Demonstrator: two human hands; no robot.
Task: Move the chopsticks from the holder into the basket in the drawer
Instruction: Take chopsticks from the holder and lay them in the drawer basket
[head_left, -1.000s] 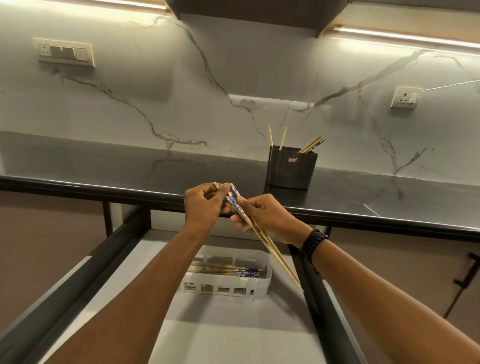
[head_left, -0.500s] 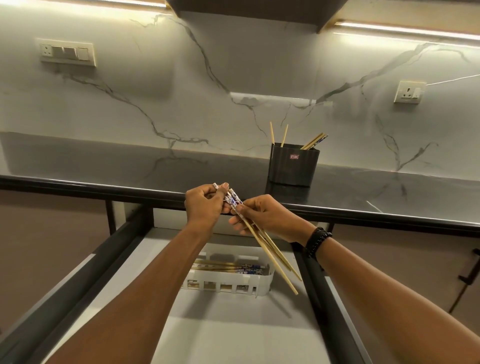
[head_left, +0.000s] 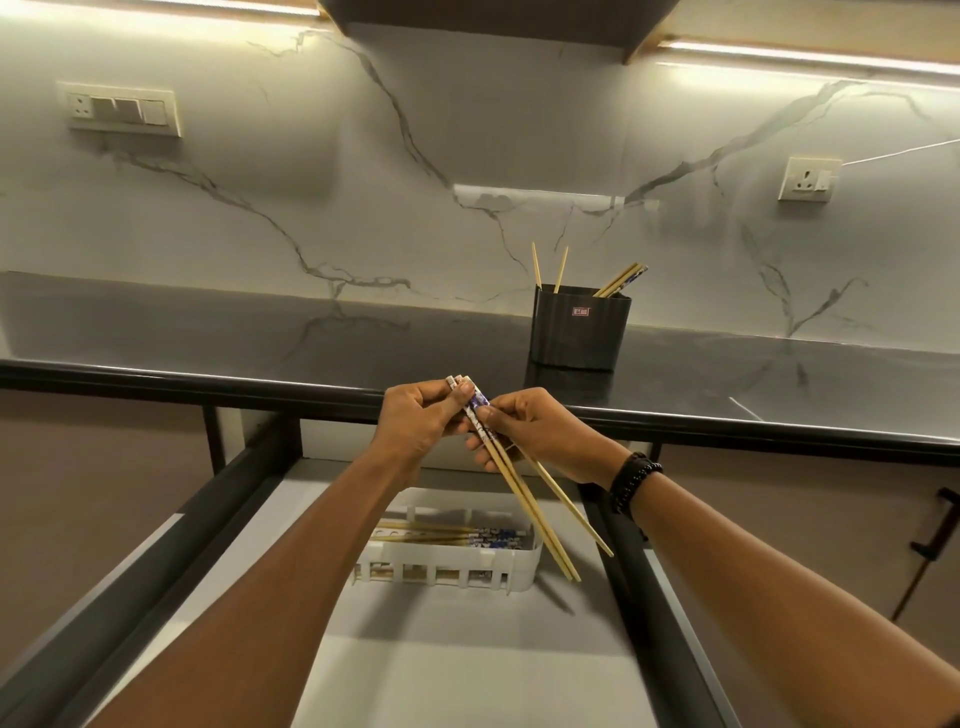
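Dark surface (head_left: 234, 332) at the far side carries the holder (head_left: 579, 332). Fingers of left hand (head_left: 421, 423) and right hand (head_left: 543, 436) pinch the chopsticks (head_left: 524, 501) above the drawer (head_left: 467, 665), apparently squaring them; next, lay them flat into the basket (head_left: 519, 566) below.

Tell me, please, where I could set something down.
Bare: the pale drawer floor nearer than the white slotted plastic basket, and the dark countertop left of the black ribbed holder. Crowded: above the basket, left hand and right hand grip wooden chopsticks.
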